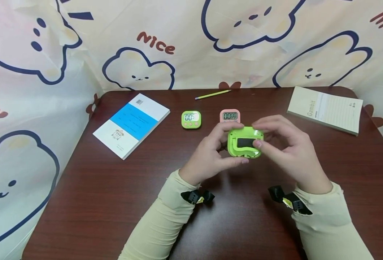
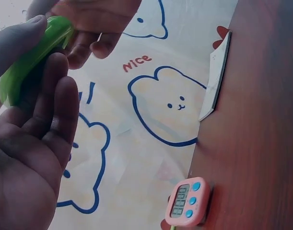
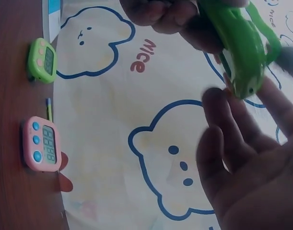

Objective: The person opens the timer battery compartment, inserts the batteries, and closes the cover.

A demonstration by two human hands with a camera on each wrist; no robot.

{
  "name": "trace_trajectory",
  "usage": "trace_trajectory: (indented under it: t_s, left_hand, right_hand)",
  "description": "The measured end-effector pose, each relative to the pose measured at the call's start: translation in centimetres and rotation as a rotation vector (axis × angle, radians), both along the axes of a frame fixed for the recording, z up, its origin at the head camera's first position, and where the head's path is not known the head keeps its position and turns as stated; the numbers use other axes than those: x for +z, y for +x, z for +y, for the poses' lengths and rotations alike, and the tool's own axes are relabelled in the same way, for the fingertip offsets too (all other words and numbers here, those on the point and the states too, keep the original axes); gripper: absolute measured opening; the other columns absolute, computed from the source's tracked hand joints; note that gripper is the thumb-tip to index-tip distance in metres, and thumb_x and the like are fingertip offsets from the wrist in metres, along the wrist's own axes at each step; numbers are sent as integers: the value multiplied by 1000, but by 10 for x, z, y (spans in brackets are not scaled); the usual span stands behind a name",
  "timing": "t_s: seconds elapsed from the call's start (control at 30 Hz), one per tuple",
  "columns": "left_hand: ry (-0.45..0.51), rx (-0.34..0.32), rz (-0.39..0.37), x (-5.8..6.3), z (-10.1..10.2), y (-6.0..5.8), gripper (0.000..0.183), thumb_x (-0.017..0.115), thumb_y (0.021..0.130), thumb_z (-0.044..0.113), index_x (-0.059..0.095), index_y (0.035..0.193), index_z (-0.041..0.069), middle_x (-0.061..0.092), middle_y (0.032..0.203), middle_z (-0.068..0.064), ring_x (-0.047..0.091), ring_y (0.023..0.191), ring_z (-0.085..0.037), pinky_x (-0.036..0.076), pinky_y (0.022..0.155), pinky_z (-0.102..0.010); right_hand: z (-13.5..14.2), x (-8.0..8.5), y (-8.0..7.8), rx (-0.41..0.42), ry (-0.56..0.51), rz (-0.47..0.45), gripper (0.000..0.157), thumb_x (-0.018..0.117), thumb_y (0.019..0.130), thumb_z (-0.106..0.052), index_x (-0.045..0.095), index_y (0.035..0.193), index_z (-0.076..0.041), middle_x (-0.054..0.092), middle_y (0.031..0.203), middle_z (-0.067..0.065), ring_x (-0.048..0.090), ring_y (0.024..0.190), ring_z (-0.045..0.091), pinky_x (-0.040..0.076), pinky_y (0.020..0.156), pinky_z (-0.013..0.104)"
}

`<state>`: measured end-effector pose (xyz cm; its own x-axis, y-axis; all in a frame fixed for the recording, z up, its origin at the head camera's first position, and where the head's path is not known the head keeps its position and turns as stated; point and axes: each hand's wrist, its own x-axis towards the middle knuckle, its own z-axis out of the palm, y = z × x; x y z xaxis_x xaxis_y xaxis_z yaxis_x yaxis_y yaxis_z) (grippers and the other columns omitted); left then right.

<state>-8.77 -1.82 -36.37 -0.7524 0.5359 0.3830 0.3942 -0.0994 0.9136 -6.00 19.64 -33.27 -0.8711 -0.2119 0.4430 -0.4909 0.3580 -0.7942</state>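
A bright green digital timer (image 1: pixel 233 139) is held above the table with its back, which has a dark rectangular panel (image 1: pixel 244 143), turned toward the head camera. My left hand (image 1: pixel 204 157) grips its left side, thumb along the bottom edge and fingers at the top. On the other side, my right hand (image 1: pixel 293 150) has its thumb tip on the back and its index finger at the upper right corner. In the right wrist view a green stand piece (image 3: pixel 268 31) sticks out from the timer's back, beside the blurred thumb. The timer's display is hidden.
Beyond the hands stand a pink timer (image 1: pixel 230 115) and a smaller green timer (image 1: pixel 191 120). A yellow-green pencil (image 1: pixel 212 95) lies at the back edge. A blue-and-white book (image 1: pixel 131 124) is on the left, a cream book (image 1: pixel 326 110) at the back right. Printed cloth (image 1: pixel 191 29) hangs behind the table.
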Motion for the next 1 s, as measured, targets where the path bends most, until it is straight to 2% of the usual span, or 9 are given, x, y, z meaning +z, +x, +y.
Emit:
trace_trajectory:
  t_s: [0.13,0.27,0.4,0.6,0.83,1.0]
  left_hand:
    - [30,19,-27,3,-4,-1,73,81,80,-7,42,140,10,68,116,-16,68,100,-16,59,86,-36]
    - [54,16,-35,5,-7,-2,73,79,80,-9,41,140,8,68,115,-17,68,100,-18,59,84,-38]
    - [67,4,-28,4,-7,-3,75,78,81,-10,39,143,8,67,116,-19,67,100,-20,59,84,-40]
    - [6,34,2,3,-8,-2,73,79,82,-6,43,143,12,65,121,-14,67,99,-16,59,85,-38]
    - [53,2,-14,4,-8,-3,75,78,81,-10,40,143,8,65,120,-17,67,102,-18,59,84,-39]
    - [1,33,6,4,-9,-3,73,81,80,-5,43,141,9,67,117,-14,67,100,-15,59,83,-35]
  right_hand:
    - [-1,2,2,68,92,-18,81,89,68,7,59,139,-15,61,126,-1,59,98,12,50,80,18]
    - [-4,1,1,67,188,39,95,93,63,4,51,146,-17,60,124,-4,58,93,9,49,80,15]
    - [-5,1,1,61,215,83,98,93,63,4,50,148,-16,60,126,-3,58,92,8,49,80,15]
    - [-5,1,0,58,203,86,95,92,64,5,51,148,-16,61,125,-3,58,92,8,50,79,17]
    - [-4,-1,-1,43,264,90,93,90,66,8,51,147,-15,62,121,-1,57,93,8,49,80,14]
    - [-5,-2,-2,28,258,118,87,89,65,11,56,142,-13,65,116,-1,56,90,7,47,78,12]
